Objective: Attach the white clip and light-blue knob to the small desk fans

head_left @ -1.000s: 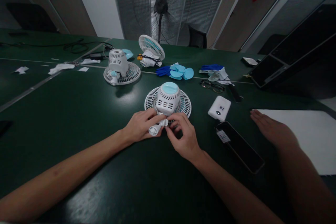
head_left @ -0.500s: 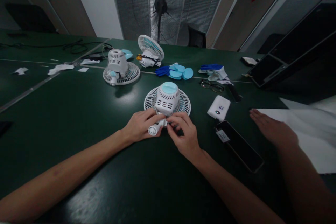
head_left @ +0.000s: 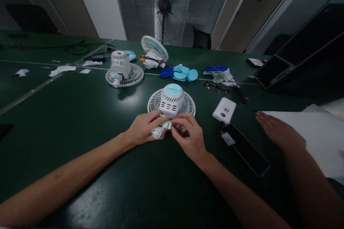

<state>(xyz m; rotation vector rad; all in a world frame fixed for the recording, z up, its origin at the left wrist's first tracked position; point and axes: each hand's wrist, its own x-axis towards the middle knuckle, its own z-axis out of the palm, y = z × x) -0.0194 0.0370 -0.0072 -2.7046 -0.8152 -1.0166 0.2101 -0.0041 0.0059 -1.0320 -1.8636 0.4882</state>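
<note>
A small white fan [head_left: 172, 105] lies face down on the green table, its grille flat and its motor housing with a light-blue cap pointing up. A white stem [head_left: 158, 131] sticks out of its near side towards me. My left hand [head_left: 147, 127] is closed around the base of that stem, thumb and fingers on either side. From the right, my right hand [head_left: 189, 134] pinches at the stem's joint with thumb and index finger. Whatever sits between those fingertips is too small and covered to make out.
Behind stand two more small fans [head_left: 119, 62] [head_left: 152, 59], a light-blue fan blade [head_left: 185, 73], and gloves [head_left: 220, 73]. To the right lie glasses [head_left: 217, 88], a white power bank [head_left: 224, 110] and a phone [head_left: 245, 150]. Another person's hand [head_left: 282, 132] rests on white paper [head_left: 322, 139].
My right hand's fingers have shifted slightly at the stem's joint. My left hand keeps its hold and the fan stays put. At right, a sheet of the other person's paper has been turned.
</note>
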